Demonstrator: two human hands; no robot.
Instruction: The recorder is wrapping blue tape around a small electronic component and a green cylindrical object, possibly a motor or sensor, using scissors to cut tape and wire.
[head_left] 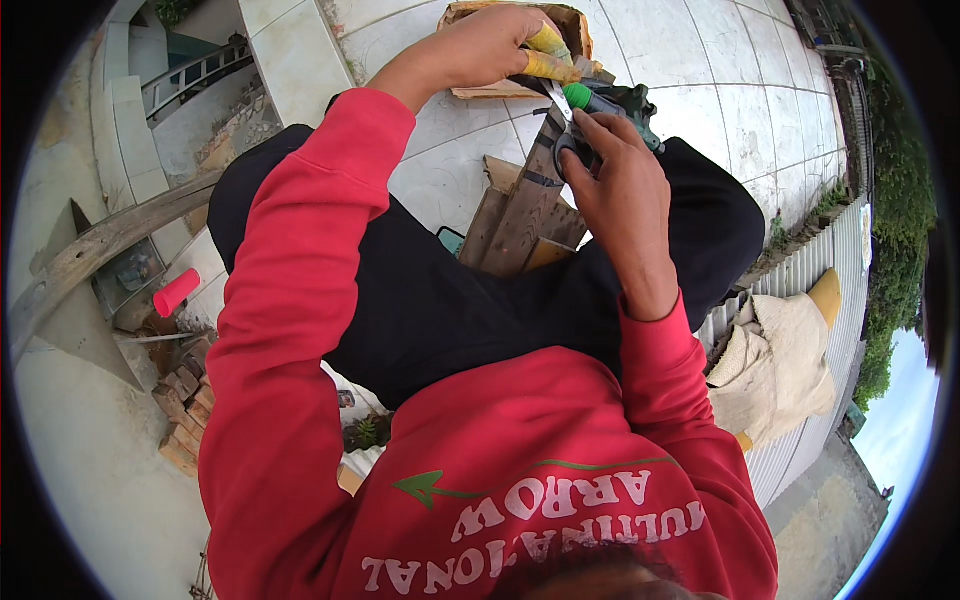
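My right hand (622, 185) grips a pair of scissors (558, 100) by the dark handles, its metal blades pointing up and away from me. Just beyond the blades is my left hand (505, 48), with yellow wrapping around its fingers. Its fingertips are pinched together; whatever they hold, if anything, is too small to name. A bright green round piece (578, 96) sits beside the blades, against a dark green metal vise (632, 108). The vise stands at the far end of a wooden bench (515, 225) between my legs.
Behind my left hand lies an open brown box (575, 32) on white floor tiles (440, 165). A curved wooden pole (110, 235), a red cup (177, 292) and stacked bricks (185, 410) are at left. A beige sack (775, 365) lies on corrugated sheeting at right.
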